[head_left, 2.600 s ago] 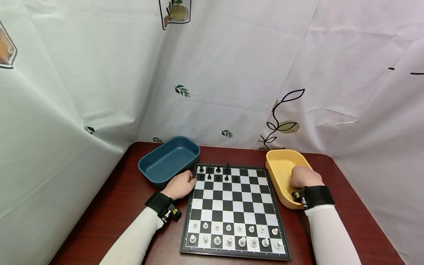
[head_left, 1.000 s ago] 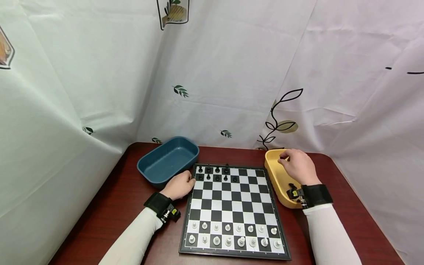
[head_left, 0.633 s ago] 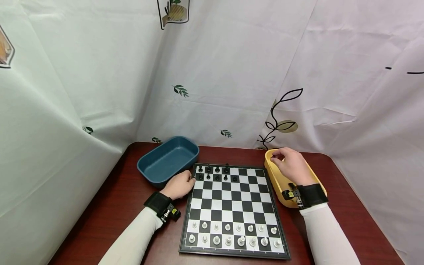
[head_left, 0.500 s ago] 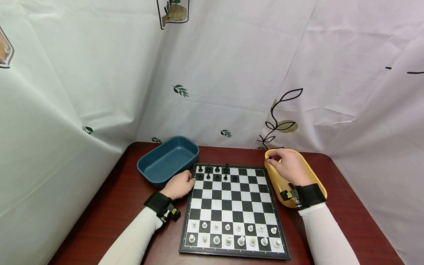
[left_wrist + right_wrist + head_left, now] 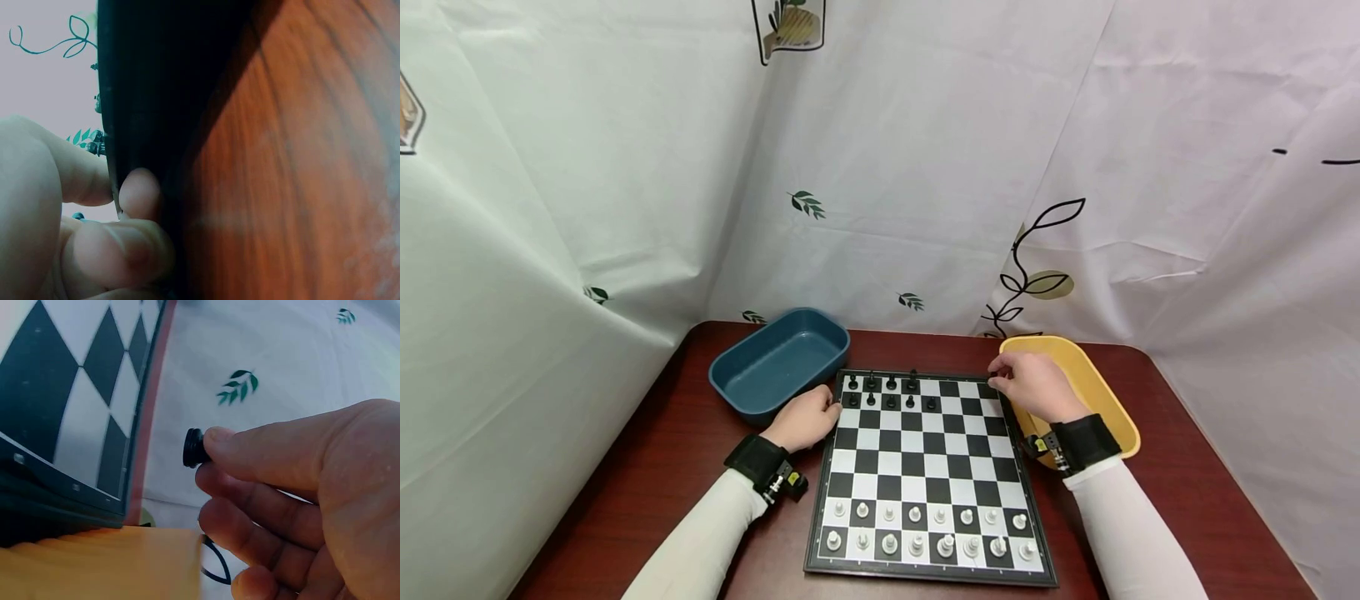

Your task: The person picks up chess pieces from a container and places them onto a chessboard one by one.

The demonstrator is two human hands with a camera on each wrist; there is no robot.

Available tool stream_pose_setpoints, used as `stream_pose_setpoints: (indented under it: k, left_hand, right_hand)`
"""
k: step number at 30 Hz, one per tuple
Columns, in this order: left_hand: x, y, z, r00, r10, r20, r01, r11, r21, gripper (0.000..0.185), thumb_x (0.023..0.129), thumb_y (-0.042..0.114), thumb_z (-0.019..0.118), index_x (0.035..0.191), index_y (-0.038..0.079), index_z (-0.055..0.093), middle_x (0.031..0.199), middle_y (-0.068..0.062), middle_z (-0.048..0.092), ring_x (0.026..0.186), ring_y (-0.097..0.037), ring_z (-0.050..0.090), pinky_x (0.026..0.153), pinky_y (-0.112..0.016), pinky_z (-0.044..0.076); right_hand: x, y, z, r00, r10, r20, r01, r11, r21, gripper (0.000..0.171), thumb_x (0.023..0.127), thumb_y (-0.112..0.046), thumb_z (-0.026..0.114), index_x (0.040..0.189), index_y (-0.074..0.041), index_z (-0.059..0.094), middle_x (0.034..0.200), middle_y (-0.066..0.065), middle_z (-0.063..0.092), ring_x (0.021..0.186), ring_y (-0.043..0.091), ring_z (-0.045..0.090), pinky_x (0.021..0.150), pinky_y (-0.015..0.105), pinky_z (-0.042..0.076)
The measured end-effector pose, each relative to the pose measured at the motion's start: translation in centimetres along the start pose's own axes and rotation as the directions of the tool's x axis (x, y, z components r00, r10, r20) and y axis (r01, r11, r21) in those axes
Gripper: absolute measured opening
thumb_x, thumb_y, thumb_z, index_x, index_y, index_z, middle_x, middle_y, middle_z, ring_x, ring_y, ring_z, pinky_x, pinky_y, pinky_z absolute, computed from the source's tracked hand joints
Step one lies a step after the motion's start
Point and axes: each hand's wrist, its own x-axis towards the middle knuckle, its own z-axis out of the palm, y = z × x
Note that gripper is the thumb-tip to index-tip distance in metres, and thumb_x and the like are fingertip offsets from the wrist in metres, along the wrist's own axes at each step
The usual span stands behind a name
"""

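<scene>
A black-and-white chessboard (image 5: 925,467) lies on the table, with white chess pieces (image 5: 917,546) in two rows at the near side and several black pieces (image 5: 891,402) at the far left. My left hand (image 5: 805,418) holds the board's left edge; in the left wrist view its fingers (image 5: 140,194) lie on both sides of that edge. My right hand (image 5: 1037,387) is over the board's far right corner, beside the yellow tub (image 5: 1093,387). Between thumb and index finger it pinches a black chess piece (image 5: 192,448); the base sticks out and the top is hidden by the fingers.
A blue tub (image 5: 782,358) stands at the far left, close to the board's corner. The dark red table (image 5: 647,467) ends at a pale patterned cloth (image 5: 880,250) behind. The yellow tub stands right along the board's right side.
My right hand has risen out of the yellow tub with a black chess piece and moved left to the board's far right corner. My left hand has stayed at the board's edge.
</scene>
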Motion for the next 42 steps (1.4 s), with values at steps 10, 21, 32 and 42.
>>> stream_pose_setpoints:
  k: [10,21,32,42]
  left_hand:
    - [0.0,0.0,0.0,1.0,-0.002,0.002,0.002,1.0,-0.012,0.023,0.114,0.026,0.059,0.096,0.012,0.058,0.069,-0.006,0.057,0.047,-0.021,0.056,0.048,-0.036,0.044]
    - [-0.1,0.1,-0.1,1.0,-0.004,-0.003,0.004,1.0,-0.007,0.023,0.114,0.027,0.06,0.096,0.012,0.058,0.069,-0.006,0.057,0.047,-0.021,0.056,0.049,-0.035,0.043]
    - [-0.1,0.2,0.1,1.0,-0.005,-0.01,0.005,1.0,0.016,0.022,0.113,0.026,0.061,0.095,0.012,0.058,0.069,-0.005,0.057,0.047,-0.021,0.056,0.05,-0.036,0.044]
    - [-0.1,0.1,0.0,1.0,-0.007,-0.007,0.007,1.0,0.008,0.022,0.113,0.026,0.061,0.096,0.012,0.058,0.068,-0.005,0.057,0.047,-0.021,0.056,0.05,-0.036,0.044]
  right_hand:
    - [0.2,0.2,1.5,1.0,-0.017,0.016,0.019,0.991,-0.132,0.011,0.092,-0.009,0.089,0.102,-0.008,0.084,0.092,0.006,0.071,0.089,0.027,0.06,0.076,0.048,0.056]
    - [0.2,0.4,1.9,0.999,-0.011,0.044,0.018,0.986,-0.164,0.012,0.091,-0.008,0.09,0.102,-0.01,0.085,0.092,0.004,0.071,0.09,0.027,0.058,0.076,0.047,0.056]
    - [0.0,0.3,2.0,0.999,0.005,0.036,0.001,0.986,-0.169,0.012,0.092,-0.011,0.09,0.103,-0.01,0.085,0.092,0.006,0.07,0.088,0.026,0.058,0.074,0.047,0.056]
    - [0.0,-0.1,1.7,0.999,0.015,0.041,-0.008,0.985,-0.173,0.014,0.092,-0.014,0.09,0.105,-0.01,0.085,0.094,0.005,0.073,0.09,0.027,0.06,0.075,0.049,0.056]
